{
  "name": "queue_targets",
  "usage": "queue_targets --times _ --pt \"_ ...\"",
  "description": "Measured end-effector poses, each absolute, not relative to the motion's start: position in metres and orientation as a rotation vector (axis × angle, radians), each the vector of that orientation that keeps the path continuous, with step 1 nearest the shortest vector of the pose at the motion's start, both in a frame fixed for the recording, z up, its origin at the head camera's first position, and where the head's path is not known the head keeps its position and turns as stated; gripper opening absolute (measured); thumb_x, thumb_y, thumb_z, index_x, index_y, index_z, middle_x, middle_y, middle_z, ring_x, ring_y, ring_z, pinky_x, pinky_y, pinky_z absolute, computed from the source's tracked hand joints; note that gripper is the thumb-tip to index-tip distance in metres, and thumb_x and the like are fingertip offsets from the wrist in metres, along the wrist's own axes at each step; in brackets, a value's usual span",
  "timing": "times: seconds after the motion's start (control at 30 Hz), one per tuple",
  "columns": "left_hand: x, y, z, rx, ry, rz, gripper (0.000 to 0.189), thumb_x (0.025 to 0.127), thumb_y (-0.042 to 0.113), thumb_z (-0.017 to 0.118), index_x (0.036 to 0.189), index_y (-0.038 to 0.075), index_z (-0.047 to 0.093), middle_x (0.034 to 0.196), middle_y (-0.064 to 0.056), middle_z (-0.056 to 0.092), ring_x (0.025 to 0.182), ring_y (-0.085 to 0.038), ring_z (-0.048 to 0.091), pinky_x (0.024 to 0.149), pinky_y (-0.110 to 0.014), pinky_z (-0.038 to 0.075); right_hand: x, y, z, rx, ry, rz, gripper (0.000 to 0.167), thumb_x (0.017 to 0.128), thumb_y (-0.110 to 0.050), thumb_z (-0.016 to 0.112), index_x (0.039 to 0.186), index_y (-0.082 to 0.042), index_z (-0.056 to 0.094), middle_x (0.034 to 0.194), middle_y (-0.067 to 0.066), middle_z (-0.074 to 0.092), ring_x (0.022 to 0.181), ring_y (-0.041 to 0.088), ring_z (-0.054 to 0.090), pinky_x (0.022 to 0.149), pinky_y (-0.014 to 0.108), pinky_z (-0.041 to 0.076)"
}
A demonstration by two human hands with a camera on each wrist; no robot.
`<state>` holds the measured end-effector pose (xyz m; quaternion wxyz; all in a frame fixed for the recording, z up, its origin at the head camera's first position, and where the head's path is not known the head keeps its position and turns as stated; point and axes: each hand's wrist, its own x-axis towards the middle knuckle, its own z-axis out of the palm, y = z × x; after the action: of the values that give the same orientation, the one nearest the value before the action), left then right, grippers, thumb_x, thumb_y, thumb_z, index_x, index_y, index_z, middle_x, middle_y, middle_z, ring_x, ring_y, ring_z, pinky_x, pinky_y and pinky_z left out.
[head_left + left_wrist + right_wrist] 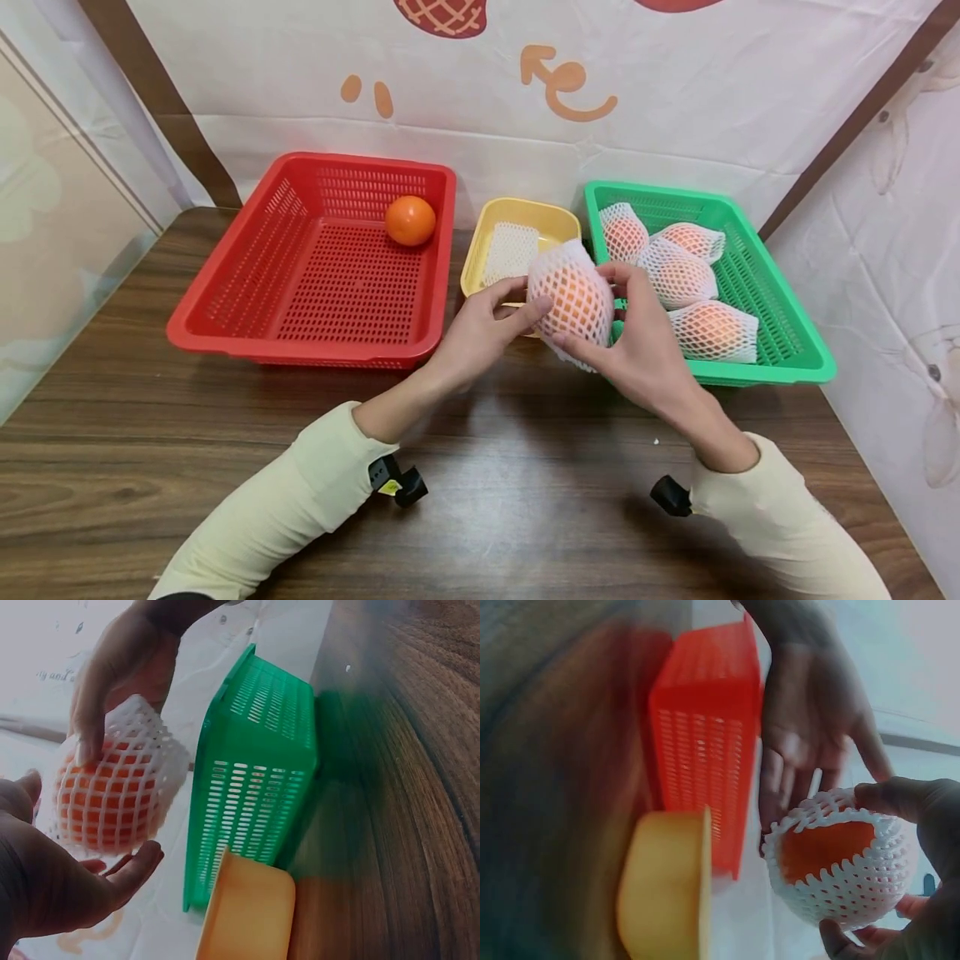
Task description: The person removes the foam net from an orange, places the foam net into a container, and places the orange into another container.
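Observation:
An orange [570, 296] wrapped in a white foam net is held up in front of the yellow basket. My right hand [648, 354] grips it from the right, thumb in front and fingers behind. From the left, my left hand [480, 329] meets the netting, its thumb tip over the near side. Its fingers [780, 780] look fairly straight in the right wrist view, their tips at the net. That view also shows the net's open end, with bare orange peel inside. A red basket [307, 357] holds one bare orange [410, 221].
Right of the hands, a green basket [787, 321] contains several net-wrapped oranges [678, 271]. The small yellow basket [487, 218] between the larger ones has an empty foam net [512, 250] in it. A printed cloth [480, 142] hangs behind the brown wooden table [495, 500].

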<state>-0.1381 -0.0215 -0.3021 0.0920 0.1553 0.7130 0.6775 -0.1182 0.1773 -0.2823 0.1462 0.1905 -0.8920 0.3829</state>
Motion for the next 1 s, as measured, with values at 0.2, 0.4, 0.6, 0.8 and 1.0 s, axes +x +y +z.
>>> queue_targets --times 0.2,0.4,0.6,0.8,1.0 --pt "-0.132 -0.023 -0.309 0.434 2.15 2.046 0.041 0.09 0.033 0.067 0.123 0.01 0.06 0.109 -0.005 0.064 0.093 -0.018 0.063 0.078 -0.037 0.052 -0.108 0.169 -0.307 0.642 -2.509 1.237 0.082 0.068 -0.018 0.088 0.128 0.0 0.035 0.122 0.009 0.045 0.108 0.019 0.048 0.084 0.036 0.046" --pt "-0.118 -0.023 -0.319 0.313 2.248 2.073 0.042 0.081 0.026 0.079 0.118 0.01 0.067 0.103 -0.003 0.068 0.092 -0.016 0.065 0.075 -0.03 0.053 -0.098 0.167 -0.334 0.661 -2.442 1.464 0.089 0.064 -0.003 0.088 0.128 0.001 0.027 0.125 0.011 0.042 0.117 0.021 0.048 0.094 0.033 0.044" --pt "-0.115 -0.023 -0.337 0.385 2.301 2.07 0.04 0.075 0.019 0.083 0.113 0.012 0.071 0.11 -0.002 0.067 0.097 -0.015 0.066 0.077 -0.029 0.053 -0.093 0.171 -0.356 0.601 -2.469 1.635 0.091 0.064 0.003 0.086 0.126 -0.001 0.02 0.13 0.011 0.039 0.127 0.023 0.042 0.099 0.046 0.039" --pt "-0.117 -0.024 -0.35 0.448 2.359 2.068 0.034 0.073 0.013 0.084 0.105 0.008 0.074 0.103 -0.001 0.069 0.095 -0.012 0.066 0.08 -0.031 0.053 -0.094 0.173 -0.365 0.63 -2.557 1.62 0.09 0.07 -0.006 0.085 0.136 -0.003 0.024 0.134 0.014 0.04 0.126 0.028 0.043 0.099 0.049 0.04" --pt "-0.12 -0.025 -0.358 0.516 2.528 1.981 0.021 0.072 0.013 0.084 0.09 0.007 0.077 0.091 0.002 0.071 0.089 -0.008 0.064 0.079 -0.03 0.052 -0.1 0.173 -0.367 0.611 -2.622 1.581 0.07 0.076 -0.012 0.082 0.135 -0.004 0.045 0.122 0.012 0.045 0.119 0.027 0.048 0.099 0.045 0.041"
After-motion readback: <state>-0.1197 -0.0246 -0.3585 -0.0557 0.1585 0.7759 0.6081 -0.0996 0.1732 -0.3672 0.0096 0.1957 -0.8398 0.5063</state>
